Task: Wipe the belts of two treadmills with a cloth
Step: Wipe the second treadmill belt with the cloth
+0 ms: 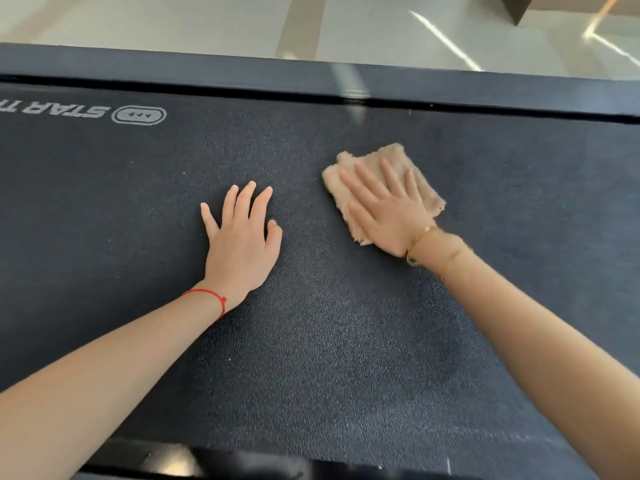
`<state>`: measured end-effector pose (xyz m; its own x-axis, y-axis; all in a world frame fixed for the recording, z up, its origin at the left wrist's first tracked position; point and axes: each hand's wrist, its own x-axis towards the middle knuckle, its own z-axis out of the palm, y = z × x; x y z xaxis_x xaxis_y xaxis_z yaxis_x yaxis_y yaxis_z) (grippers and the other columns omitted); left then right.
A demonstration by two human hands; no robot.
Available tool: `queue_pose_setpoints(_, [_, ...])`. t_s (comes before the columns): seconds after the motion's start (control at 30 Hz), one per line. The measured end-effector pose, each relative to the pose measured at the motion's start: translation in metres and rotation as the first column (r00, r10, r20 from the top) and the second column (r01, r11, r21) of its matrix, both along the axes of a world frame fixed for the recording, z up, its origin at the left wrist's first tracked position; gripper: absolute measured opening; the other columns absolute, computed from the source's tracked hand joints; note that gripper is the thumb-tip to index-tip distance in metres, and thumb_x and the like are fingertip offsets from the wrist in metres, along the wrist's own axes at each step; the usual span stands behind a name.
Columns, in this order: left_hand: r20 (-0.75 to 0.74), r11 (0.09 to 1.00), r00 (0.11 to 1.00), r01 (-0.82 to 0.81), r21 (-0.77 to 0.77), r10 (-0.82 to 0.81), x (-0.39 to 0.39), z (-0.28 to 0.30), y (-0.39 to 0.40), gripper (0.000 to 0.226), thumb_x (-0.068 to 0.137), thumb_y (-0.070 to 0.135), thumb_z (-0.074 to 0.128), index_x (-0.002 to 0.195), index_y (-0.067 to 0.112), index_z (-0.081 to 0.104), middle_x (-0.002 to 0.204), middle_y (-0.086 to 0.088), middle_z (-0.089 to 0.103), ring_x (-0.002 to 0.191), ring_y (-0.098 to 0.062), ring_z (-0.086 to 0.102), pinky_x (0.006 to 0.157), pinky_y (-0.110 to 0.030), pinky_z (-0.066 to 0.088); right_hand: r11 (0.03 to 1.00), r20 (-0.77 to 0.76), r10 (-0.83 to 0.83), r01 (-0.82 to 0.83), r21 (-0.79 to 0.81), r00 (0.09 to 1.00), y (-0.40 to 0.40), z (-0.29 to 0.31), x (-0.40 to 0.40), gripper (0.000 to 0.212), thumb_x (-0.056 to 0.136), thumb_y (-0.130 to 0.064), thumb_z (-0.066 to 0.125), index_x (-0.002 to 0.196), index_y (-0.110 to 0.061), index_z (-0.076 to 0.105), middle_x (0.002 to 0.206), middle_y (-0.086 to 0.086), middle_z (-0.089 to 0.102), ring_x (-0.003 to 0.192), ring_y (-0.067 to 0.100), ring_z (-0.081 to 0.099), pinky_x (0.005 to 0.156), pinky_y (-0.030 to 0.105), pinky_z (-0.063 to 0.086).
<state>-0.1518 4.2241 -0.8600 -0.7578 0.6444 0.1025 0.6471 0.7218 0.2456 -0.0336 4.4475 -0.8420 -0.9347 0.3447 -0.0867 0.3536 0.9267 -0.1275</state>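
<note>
In the head view, the right hand (388,209) lies flat on a folded beige cloth (382,188), fingers spread and pressing it down onto the treadmill belt (329,341); its grip is wide, a flat palm press with nothing pinched. The cloth sits toward the far half of the belt, right of centre and a little short of the dark side rail (242,72). The left hand (240,237) rests palm down on the bare belt just beside the cloth, fingers splayed and its grip wide and empty, apparently bracing the body. A red string bracelet (211,297) circles the left wrist and a gold bangle (417,244) the right. A printed logo (138,115) shows at the belt's far left. Wiping of this belt looks to be under way, though the textured surface gives no clear sign of which parts are already clean. Only one treadmill is in view, so whether the other belt is done cannot be told.
</note>
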Motion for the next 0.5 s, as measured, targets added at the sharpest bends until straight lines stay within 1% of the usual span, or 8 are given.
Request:
queue_pose_setpoints(0.1, [-0.015, 1.000, 1.000, 0.008, 0.004, -0.008, 0.000, 0.000, -0.001, 0.054, 0.102, 0.031, 0.035, 0.155, 0.022, 0.028, 0.163, -0.002, 0.022, 0.152, -0.023, 0.011, 0.118, -0.065, 0.006, 0.983, -0.015, 0.184, -0.184, -0.002, 0.983, -0.049, 0.001, 0.046, 0.056, 0.101, -0.054, 0.006, 0.155, -0.043, -0.006, 0.164, -0.016, -0.003, 0.151, 0.028, -0.016, 0.119, 0.054, -0.014])
queue_pose_setpoints(0.17, [-0.016, 1.000, 1.000, 0.009, 0.001, -0.009, -0.001, -0.001, -0.002, 0.054, 0.102, 0.031, 0.034, 0.155, 0.023, 0.027, 0.163, -0.002, 0.022, 0.152, -0.022, 0.010, 0.119, -0.065, 0.005, 0.973, -0.023, 0.232, -0.232, -0.016, 0.973, -0.054, 0.001, 0.067, 0.057, 0.099, -0.056, 0.005, 0.154, -0.046, -0.005, 0.163, -0.020, -0.004, 0.151, 0.023, -0.017, 0.119, 0.050, -0.015])
queue_pose_setpoints(0.2, [-0.015, 1.000, 1.000, 0.011, -0.004, -0.011, -0.002, -0.001, -0.003, 0.054, 0.102, 0.032, 0.032, 0.155, 0.023, 0.027, 0.163, -0.002, 0.021, 0.153, -0.022, 0.010, 0.119, -0.064, 0.005, 0.972, -0.032, 0.231, -0.232, -0.029, 0.972, -0.047, 0.001, 0.073, 0.056, 0.099, -0.057, 0.006, 0.153, -0.047, -0.005, 0.163, -0.021, -0.004, 0.150, 0.020, -0.018, 0.119, 0.048, -0.016])
queue_pose_setpoints(0.27, [-0.013, 1.000, 1.000, 0.015, -0.008, -0.015, -0.002, -0.001, -0.003, 0.054, 0.103, 0.034, 0.030, 0.156, 0.024, 0.025, 0.163, -0.001, 0.020, 0.153, -0.022, 0.009, 0.119, -0.064, 0.004, 0.986, -0.042, 0.160, -0.162, -0.038, 0.986, -0.025, 0.000, 0.077, 0.055, 0.100, -0.056, 0.010, 0.153, -0.049, -0.005, 0.163, -0.022, -0.004, 0.150, 0.019, -0.018, 0.119, 0.047, -0.017])
queue_pose_setpoints(0.4, [-0.013, 1.000, 1.000, 0.017, -0.003, -0.017, -0.001, -0.001, -0.004, 0.054, 0.102, 0.034, 0.030, 0.155, 0.024, 0.026, 0.163, -0.002, 0.021, 0.152, -0.022, 0.010, 0.119, -0.063, 0.004, 0.995, 0.006, -0.101, 0.101, 0.005, 0.995, 0.012, 0.001, 0.063, 0.054, 0.103, -0.051, 0.014, 0.154, -0.046, -0.004, 0.164, -0.017, -0.004, 0.151, 0.025, -0.013, 0.120, 0.052, -0.012])
queue_pose_setpoints(0.47, [-0.007, 1.000, 1.000, 0.015, 0.006, -0.015, -0.001, 0.000, -0.004, 0.054, 0.102, 0.034, 0.032, 0.155, 0.023, 0.027, 0.163, -0.002, 0.022, 0.152, -0.022, 0.010, 0.119, -0.064, 0.004, 0.990, 0.016, -0.138, 0.137, 0.026, 0.990, 0.005, 0.001, 0.062, 0.054, 0.103, -0.051, 0.011, 0.154, -0.045, -0.004, 0.164, -0.016, -0.005, 0.151, 0.028, -0.013, 0.119, 0.056, -0.011])
queue_pose_setpoints(0.5, [-0.005, 1.000, 1.000, 0.015, 0.009, -0.015, 0.000, 0.000, -0.004, 0.054, 0.103, 0.033, 0.032, 0.155, 0.023, 0.027, 0.163, -0.002, 0.022, 0.152, -0.023, 0.010, 0.119, -0.064, 0.004, 0.992, 0.016, -0.119, 0.119, 0.029, 0.993, -0.005, 0.001, 0.066, 0.054, 0.102, -0.052, 0.009, 0.154, -0.044, -0.005, 0.164, -0.016, -0.006, 0.151, 0.028, -0.014, 0.119, 0.056, -0.011])
